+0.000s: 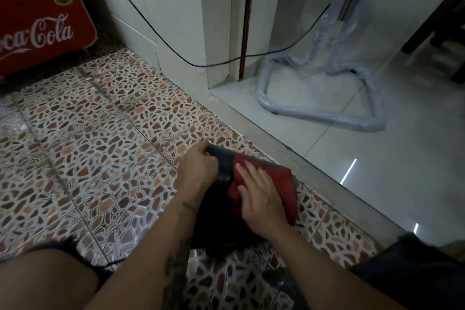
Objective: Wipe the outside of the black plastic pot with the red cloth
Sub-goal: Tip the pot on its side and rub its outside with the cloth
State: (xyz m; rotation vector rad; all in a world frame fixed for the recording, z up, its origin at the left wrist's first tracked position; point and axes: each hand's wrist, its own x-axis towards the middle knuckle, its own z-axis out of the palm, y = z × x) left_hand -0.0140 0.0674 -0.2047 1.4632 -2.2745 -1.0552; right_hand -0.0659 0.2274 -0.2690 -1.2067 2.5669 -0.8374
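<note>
The black plastic pot [224,171] lies on its side on the patterned floor tiles, low in the middle of the head view. My left hand [198,168] grips the pot's far rim, fingers curled over the edge. My right hand [261,199] lies flat on the red cloth [281,184], pressing it against the pot's upper outer wall. The cloth drapes over the right side of the pot. Most of the pot's body is hidden under my hands and in shadow.
A grey step edge [314,166] runs diagonally just right of the pot, with glossy white floor beyond. A plastic-wrapped stand base [324,118] sits there. A red Coca-Cola cooler [42,25] stands at far left. A black cable [176,48] hangs along the white wall.
</note>
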